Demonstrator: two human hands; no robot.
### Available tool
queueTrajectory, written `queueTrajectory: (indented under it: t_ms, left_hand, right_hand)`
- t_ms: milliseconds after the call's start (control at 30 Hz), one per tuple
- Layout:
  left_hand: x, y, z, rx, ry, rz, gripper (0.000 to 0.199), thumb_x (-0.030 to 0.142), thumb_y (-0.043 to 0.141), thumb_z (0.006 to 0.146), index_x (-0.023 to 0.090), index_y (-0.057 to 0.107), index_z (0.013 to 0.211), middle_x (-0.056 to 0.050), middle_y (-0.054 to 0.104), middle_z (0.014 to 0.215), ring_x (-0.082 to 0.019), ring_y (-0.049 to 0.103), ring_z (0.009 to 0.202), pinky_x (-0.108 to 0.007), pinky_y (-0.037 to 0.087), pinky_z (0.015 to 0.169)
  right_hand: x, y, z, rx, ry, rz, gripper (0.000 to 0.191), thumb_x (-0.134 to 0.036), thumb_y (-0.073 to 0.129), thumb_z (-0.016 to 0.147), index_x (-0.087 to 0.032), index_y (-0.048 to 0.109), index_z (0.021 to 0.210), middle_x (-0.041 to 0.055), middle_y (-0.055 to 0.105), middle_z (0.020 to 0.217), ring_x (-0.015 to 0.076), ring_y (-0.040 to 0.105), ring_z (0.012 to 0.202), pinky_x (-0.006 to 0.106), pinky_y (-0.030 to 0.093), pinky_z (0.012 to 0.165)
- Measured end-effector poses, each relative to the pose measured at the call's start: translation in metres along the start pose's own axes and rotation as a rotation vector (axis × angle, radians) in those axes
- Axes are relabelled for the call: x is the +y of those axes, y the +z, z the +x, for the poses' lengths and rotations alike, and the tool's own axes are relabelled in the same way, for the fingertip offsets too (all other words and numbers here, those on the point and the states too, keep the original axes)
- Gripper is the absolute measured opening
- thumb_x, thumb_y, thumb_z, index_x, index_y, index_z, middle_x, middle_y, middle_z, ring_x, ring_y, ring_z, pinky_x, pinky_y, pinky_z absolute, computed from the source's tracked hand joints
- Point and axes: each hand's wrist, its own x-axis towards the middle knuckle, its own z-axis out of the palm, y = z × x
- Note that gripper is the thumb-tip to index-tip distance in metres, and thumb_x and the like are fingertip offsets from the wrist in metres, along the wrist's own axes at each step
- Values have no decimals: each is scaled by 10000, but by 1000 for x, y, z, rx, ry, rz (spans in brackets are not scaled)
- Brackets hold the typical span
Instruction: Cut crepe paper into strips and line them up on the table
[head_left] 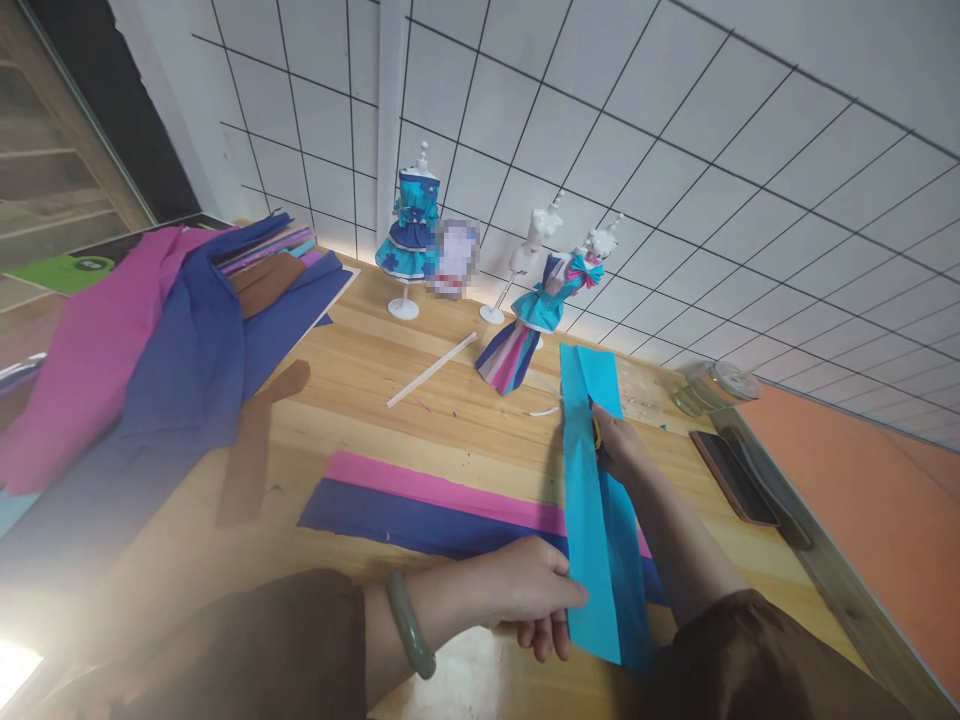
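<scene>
A long turquoise sheet (589,500) hangs over the table, with a lengthwise split or fold down its middle. My left hand (525,590), below a green bangle (409,625), pinches its lower left edge between thumb and fingers. Farther up, my right hand (615,440) is closed round the yellowish handle of scissors (597,430), mostly hidden, at the line between the two turquoise parts. Under the sheet lie a pink strip (450,492) and a dark blue strip (390,522) side by side.
Small dressed mannequins (416,230) stand along the tiled wall, beside a bare one (536,235). Pink and blue sheets (187,340) are piled at the left, near a brown strip (251,450). A white strip (431,370), a glass jar (716,388) and a phone (735,478) lie farther right.
</scene>
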Motion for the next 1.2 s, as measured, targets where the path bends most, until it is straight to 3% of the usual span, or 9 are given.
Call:
queueTrajectory:
  t_ms: [267, 433, 567, 733, 833, 900, 967, 1200]
  left_hand:
    - [-2, 0, 1, -3, 0, -13, 223, 123, 383, 793, 182, 347, 581, 67, 480, 372, -55, 388, 256, -173, 264, 327]
    - [-6, -1, 5, -9, 16, -20, 220, 149, 400, 789, 177, 364, 574, 55, 505, 388, -64, 413, 268, -172, 270, 317]
    - [-8, -2, 6, 8, 22, 31, 280, 203, 432, 781, 157, 402, 507, 30, 515, 408, -57, 419, 277, -172, 281, 312]
    - [-17, -4, 14, -6, 89, -27, 137, 215, 471, 758, 160, 445, 635, 30, 569, 482, -77, 486, 330, -170, 334, 315]
    - [-20, -6, 16, 10, 106, -64, 79, 213, 468, 764, 176, 423, 710, 32, 582, 499, -86, 493, 335, -170, 331, 306]
    - [-18, -7, 15, 24, 107, -84, 92, 232, 469, 775, 179, 412, 725, 25, 590, 508, -82, 489, 334, -166, 325, 307]
    - [-14, -8, 12, 51, 108, -99, 133, 271, 493, 775, 180, 407, 732, 24, 590, 509, -72, 478, 330, -160, 320, 315]
    - [-6, -9, 0, 166, 97, -127, 273, 380, 580, 718, 181, 393, 725, 25, 578, 498, -57, 475, 342, -140, 307, 329]
  right_hand:
    - [-2, -9, -20, -56, 102, 59, 282, -388, 426, 858, -205, 435, 644, -52, 425, 399, 95, 420, 314, 197, 305, 297]
    - [-1, -32, -62, -201, 131, 35, 312, -430, 431, 852, -175, 510, 690, 3, 521, 474, 86, 388, 313, 206, 268, 298]
    - [18, -62, -104, -246, 129, -15, 390, -554, 446, 805, -181, 561, 818, -27, 469, 465, 90, 340, 316, 226, 238, 320]
    - [68, -87, -148, -171, 33, -151, 408, -564, 477, 762, -227, 392, 549, -48, 358, 447, 104, 324, 390, 257, 274, 401]
    - [96, -88, -161, -6, 39, -339, 343, -555, 585, 658, -238, 456, 631, -22, 468, 494, 156, 448, 464, 276, 325, 447]
    - [108, -85, -163, 133, 6, -463, 362, -539, 645, 586, -230, 503, 712, 31, 588, 627, 217, 553, 609, 294, 376, 515]
    - [114, -81, -162, 177, -49, -548, 348, -535, 626, 604, -226, 513, 716, 72, 637, 723, 255, 588, 705, 311, 396, 572]
    - [115, -68, -156, 125, -143, -603, 224, -415, 563, 676, -232, 479, 579, 44, 601, 581, 220, 560, 563, 282, 328, 495]
